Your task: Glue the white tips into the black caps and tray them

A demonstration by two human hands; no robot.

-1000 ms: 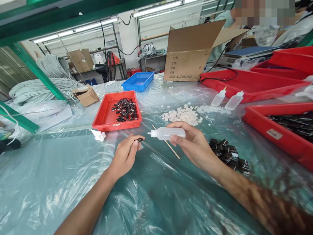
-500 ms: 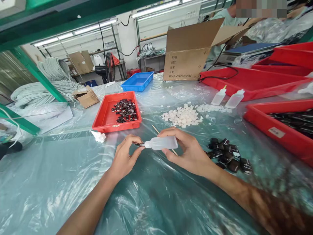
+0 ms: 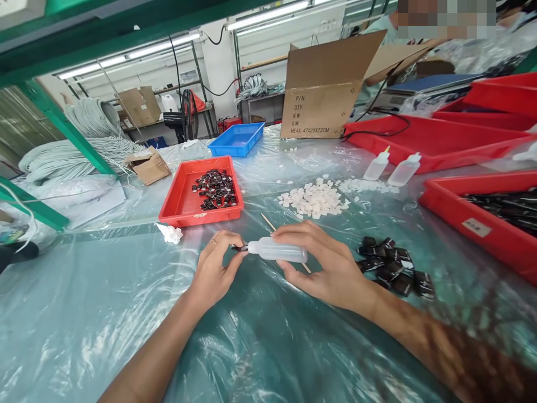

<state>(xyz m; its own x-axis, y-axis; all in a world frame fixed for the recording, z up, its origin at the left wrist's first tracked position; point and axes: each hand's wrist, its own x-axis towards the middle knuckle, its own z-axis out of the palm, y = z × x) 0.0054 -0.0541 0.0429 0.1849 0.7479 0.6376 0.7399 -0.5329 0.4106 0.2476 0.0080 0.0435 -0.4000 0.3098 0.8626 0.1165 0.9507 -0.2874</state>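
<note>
Between the thumb and fingers of my left hand [image 3: 218,264] is a small black piece [image 3: 239,248], mostly covered by the fingertips. My right hand [image 3: 325,263] grips a translucent squeeze bottle [image 3: 282,250], held on its side with its nozzle end pointing left at the black piece. Whether the tip touches the piece is hard to see. Beneath the bottle a thin wooden stick [image 3: 267,220] lies on the plastic-covered table. Several black pieces [image 3: 394,267] are heaped beside my right wrist. Beyond the hands lies a pile of small white pieces [image 3: 312,198].
A red tray [image 3: 168,208] holds many small black parts, with crumpled tissue [image 3: 171,233] in front. Behind are a blue tray [image 3: 237,146] and a cardboard box [image 3: 314,89]. Two more squeeze bottles [image 3: 404,169] stand near red bins [image 3: 482,224] at right. Another person [image 3: 388,25] is at the back.
My right hand has shifted slightly right and its fingers have moved along the bottle, whose base has dipped a little. My left hand stays nearly in place with the black piece.
</note>
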